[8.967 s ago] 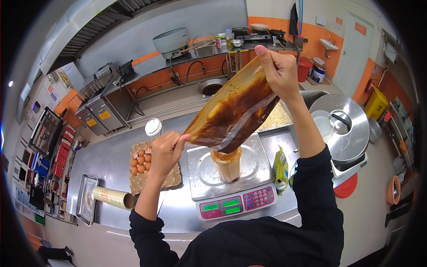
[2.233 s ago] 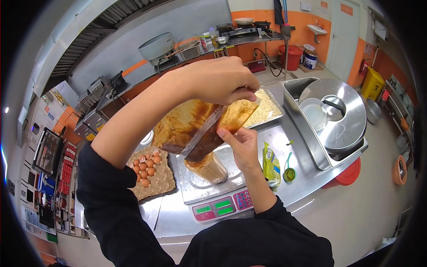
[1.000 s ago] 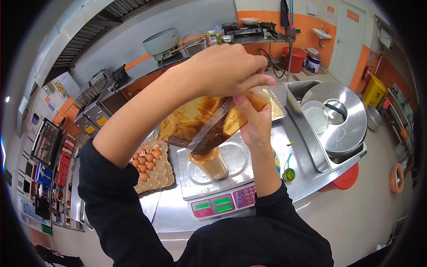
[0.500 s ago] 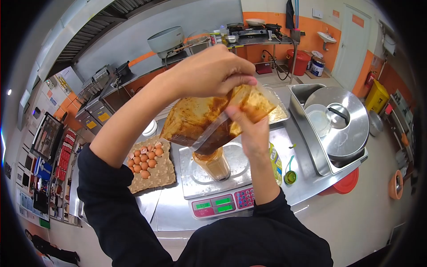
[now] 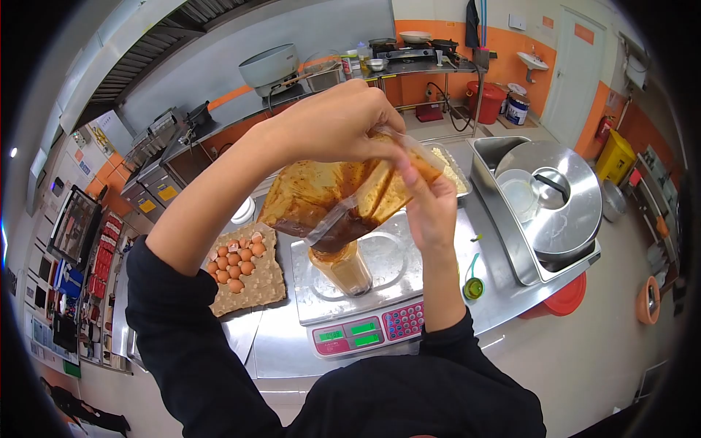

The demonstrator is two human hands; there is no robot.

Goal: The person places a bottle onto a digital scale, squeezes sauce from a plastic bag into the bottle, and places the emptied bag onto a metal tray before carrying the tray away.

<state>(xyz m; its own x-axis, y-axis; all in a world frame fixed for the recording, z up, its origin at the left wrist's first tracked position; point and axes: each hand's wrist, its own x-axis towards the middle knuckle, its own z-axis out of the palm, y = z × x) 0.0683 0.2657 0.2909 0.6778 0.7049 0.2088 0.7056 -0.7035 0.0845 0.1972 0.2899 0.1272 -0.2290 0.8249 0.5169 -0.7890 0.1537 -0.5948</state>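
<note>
A clear plastic bag (image 5: 310, 191) smeared inside with dark brown sauce hangs tilted, its lower corner down at the mouth of a clear jar (image 5: 343, 271). The jar holds a light brown filling and stands on a digital scale (image 5: 303, 296) with green displays. My left hand (image 5: 354, 124) is closed on the bag's upper edge. Lower and to the right, my right hand (image 5: 432, 208) pinches the bag's right side, its fingertips close to those of my left hand. Where the bag meets the jar's rim, the opening is hidden.
Left of the scale lies an egg tray (image 5: 266, 281) with several brown eggs. On the right stand a steel pan with a large round lid (image 5: 562, 226) and a small green item (image 5: 474, 287). A tray of pale food (image 5: 456, 171) is partly behind my right hand.
My right hand has moved up and right along the bag, nearer my left hand. The bag's right part is gathered more, while its lower corner stays at the jar's mouth.
</note>
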